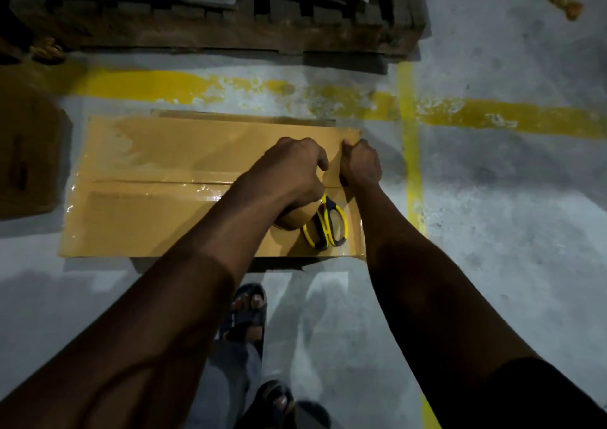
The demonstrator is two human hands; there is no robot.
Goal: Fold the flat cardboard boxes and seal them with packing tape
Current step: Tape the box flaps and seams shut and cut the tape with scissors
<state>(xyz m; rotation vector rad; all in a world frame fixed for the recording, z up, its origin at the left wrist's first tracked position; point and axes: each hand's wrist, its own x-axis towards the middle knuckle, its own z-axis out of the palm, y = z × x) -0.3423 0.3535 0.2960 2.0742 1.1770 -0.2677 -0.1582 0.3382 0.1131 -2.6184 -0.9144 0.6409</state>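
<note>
The person wears a dark sleeve (545, 395), grey trousers (230, 379) and dark sandals (244, 318).

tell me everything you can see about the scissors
The scissors have yellow handle loops with dark inner grips, plastic by the look. Only the handles show; the blades run up under the left hand and are hidden. They sit over the taped cardboard box, near its right end, beside the tape roll that hand grips. Whether the hand also holds them, I cannot tell.
</note>
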